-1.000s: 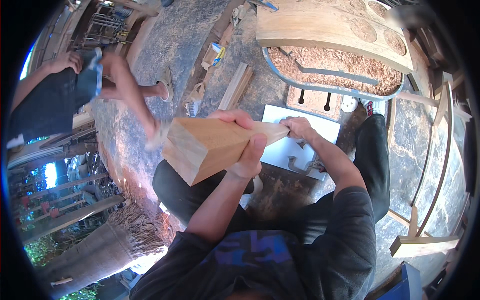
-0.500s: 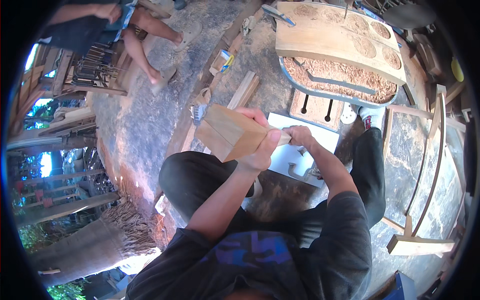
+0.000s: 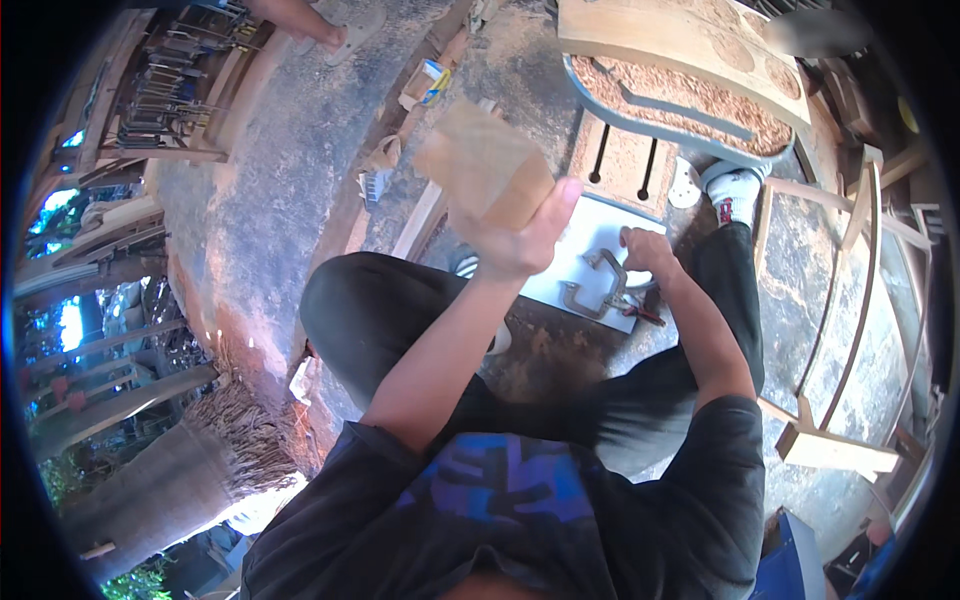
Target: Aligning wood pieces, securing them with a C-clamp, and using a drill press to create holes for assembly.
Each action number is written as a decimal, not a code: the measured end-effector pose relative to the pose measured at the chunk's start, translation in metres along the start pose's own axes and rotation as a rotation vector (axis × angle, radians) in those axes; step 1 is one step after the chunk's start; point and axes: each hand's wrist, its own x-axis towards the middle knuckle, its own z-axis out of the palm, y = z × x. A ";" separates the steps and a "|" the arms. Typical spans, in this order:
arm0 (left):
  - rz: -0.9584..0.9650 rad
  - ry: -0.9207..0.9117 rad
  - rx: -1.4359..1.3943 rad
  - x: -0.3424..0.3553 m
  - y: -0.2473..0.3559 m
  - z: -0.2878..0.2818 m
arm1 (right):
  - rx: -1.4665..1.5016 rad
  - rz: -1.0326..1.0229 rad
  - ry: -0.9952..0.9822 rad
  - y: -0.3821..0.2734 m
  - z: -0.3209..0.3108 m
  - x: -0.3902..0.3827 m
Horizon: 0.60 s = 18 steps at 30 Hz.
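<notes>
Block, held left of the board by the left hand alone, could be dropped if grip slips; for the right hand, grip cannot be told.

A head-worn wide fisheye looks down from close above both hands.

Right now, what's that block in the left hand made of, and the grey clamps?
The block is probably bare wood: tan, dull, though blur hides any grain. The grey clamps look like dull metal, from their slim curved frames.
</notes>
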 end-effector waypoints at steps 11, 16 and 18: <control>0.010 0.096 -0.167 0.006 0.008 0.007 | -0.576 0.147 -0.093 -0.019 0.092 -0.065; 0.019 0.079 -0.113 0.006 0.008 0.005 | -0.483 0.114 -0.027 -0.014 0.092 -0.066; 0.038 0.094 -0.129 0.006 0.009 0.006 | -0.414 0.106 -0.088 -0.015 0.088 -0.071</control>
